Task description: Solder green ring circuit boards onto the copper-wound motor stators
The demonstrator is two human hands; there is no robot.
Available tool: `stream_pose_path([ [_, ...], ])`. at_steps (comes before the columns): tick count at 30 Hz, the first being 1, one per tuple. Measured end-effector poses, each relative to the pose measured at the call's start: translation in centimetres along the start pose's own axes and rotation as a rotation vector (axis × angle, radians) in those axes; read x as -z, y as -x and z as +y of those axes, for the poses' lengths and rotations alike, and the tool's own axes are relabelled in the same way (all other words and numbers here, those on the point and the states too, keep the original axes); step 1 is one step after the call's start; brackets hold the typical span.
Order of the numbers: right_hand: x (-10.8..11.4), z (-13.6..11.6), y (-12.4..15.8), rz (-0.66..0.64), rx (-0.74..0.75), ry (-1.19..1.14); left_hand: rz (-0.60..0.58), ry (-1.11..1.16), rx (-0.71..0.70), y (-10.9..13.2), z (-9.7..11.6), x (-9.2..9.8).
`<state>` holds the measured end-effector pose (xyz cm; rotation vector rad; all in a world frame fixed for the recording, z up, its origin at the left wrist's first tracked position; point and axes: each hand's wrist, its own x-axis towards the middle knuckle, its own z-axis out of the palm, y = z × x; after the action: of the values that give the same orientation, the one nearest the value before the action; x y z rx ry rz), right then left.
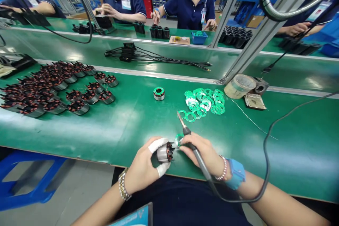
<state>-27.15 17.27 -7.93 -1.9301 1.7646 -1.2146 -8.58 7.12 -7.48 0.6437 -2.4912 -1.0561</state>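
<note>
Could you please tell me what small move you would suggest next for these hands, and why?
I'd probably settle the green ring squarely against the end of the wound coil in the left hand first. The ring sits right by the coil's wires, while the soldering iron in the right hand points away.

No words can be read. The ID badge [126,3] at 12 o'clock and the blue card [132,218] at 6 o'clock are too small and blurry.

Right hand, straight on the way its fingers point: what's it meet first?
The right hand, gripping a soldering iron, would likely meet the green ring board first, beside the wound stator in the left hand; it looks almost touching, though depth is unclear.
</note>
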Motion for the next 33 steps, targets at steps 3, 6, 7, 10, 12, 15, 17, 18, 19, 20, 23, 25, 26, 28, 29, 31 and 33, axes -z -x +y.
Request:
stream_pose_path([
  [3,2.6,0.4,-0.1,0.003,0.02,0.029,-0.036,0.001,0.018,-0.6,-0.6,0.8],
  [6,4.6,1.0,0.5,-0.028,0.044,0.039,-0.068,0.011,0.01,-1.3,-1.0,1.2],
  [7,5.0,1.2,0.8,-0.032,0.023,0.039,-0.078,0.011,0.003,-1.5,-1.1,1.2],
  [10,5.0,1.7,1.7,-0.016,-0.121,-0.005,-0.093,0.008,-0.007,-2.0,-1.2,1.0],
  [12,4.6,1.9,2.0,-0.02,-0.204,-0.067,-0.094,0.007,-0.004,-2.1,-1.3,0.8],
  [15,4.2,2.0,1.9,-0.066,-0.26,-0.134,-0.106,0.011,0.003,-2.2,-1.4,0.7],
  [17,4.0,2.0,1.7,-0.092,-0.271,-0.149,-0.114,0.015,0.008,-2.1,-1.4,0.7],
  [18,4.0,2.0,1.6,-0.094,-0.272,-0.156,-0.118,0.017,0.013,-2.1,-1.4,0.7],
  [19,4.0,2.0,1.6,-0.09,-0.271,-0.163,-0.121,0.019,0.018,-2.1,-1.4,0.8],
  [20,3.9,2.0,1.5,-0.086,-0.268,-0.171,-0.124,0.023,0.022,-2.1,-1.3,0.8],
  [23,3.9,2.2,1.6,-0.103,-0.254,-0.184,-0.119,0.034,0.02,-2.2,-1.3,0.7],
  [25,3.9,2.4,1.7,-0.13,-0.252,-0.187,-0.108,0.042,0.009,-2.2,-1.3,0.7],
  [26,3.9,2.5,1.8,-0.137,-0.253,-0.189,-0.104,0.046,0.006,-2.2,-1.3,0.7],
  [28,3.8,2.6,2.0,-0.137,-0.254,-0.191,-0.103,0.049,0.009,-2.2,-1.3,0.7],
  [29,3.8,2.7,2.0,-0.133,-0.255,-0.191,-0.105,0.049,0.014,-2.2,-1.3,0.7],
  [31,3.8,2.8,2.1,-0.121,-0.255,-0.192,-0.109,0.05,0.023,-2.2,-1.3,0.6],
  [33,3.8,2.8,2.2,-0.114,-0.257,-0.191,-0.108,0.054,0.026,-2.2,-1.3,0.6],
])
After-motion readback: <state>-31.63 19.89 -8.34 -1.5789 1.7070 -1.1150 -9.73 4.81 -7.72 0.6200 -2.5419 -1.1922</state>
